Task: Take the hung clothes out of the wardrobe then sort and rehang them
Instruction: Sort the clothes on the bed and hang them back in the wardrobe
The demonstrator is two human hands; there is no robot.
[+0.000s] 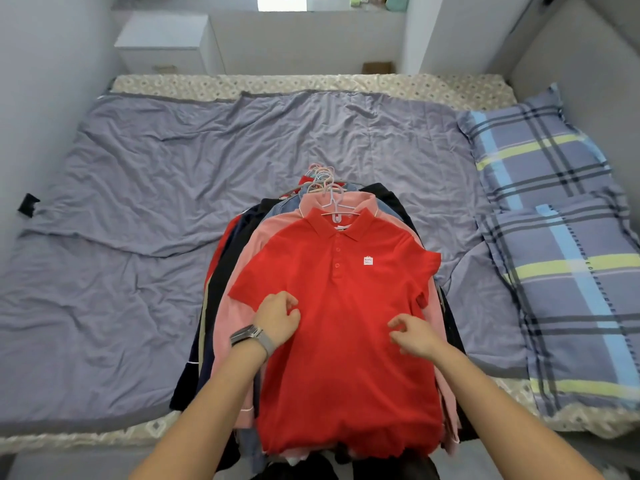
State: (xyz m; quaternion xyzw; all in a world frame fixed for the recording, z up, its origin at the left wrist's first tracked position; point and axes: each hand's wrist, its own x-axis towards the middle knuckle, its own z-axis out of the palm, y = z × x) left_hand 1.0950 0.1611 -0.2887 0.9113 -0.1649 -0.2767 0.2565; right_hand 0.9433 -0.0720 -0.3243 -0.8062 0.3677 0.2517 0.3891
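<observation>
So, readout for this moment:

stack: hung clothes point(277, 237) lie in one pile on the bed, directly under and ahead of both hands; every piece looks to be on its hanger.
top piece: red polo shirt point(343, 341), front up, collar pointing away from the hands, hem toward the person.
why stacked so: hanger hooks point(323, 183) bunch together beyond the fingertips, probably so the lot could be carried as one bundle and peeled off one by one.
under it: pink shirt point(249, 251) shows past the left hand's side; dark garments point(221, 271) fan out further left and also past the right hand.
left hand point(277, 318): rests on the red polo at mid-chest, fingers loosely curled; whether it pinches cloth, cannot tell. Metal-band watch point(251, 336) on the wrist.
right hand point(414, 336): just over the polo, fingers bent and spread, nothing visibly held.
step (judgement): clothes are out of the wardrobe; sorting looks about to begin with the top shirt.
surface: crumpled grey-lilac bedsheet point(138, 174), open to the left and ahead of the hands.
right of hands: two plaid pillows point(540, 161).
room: white cabinet point(166, 39) far ahead-left, grey walls close on both sides.
</observation>
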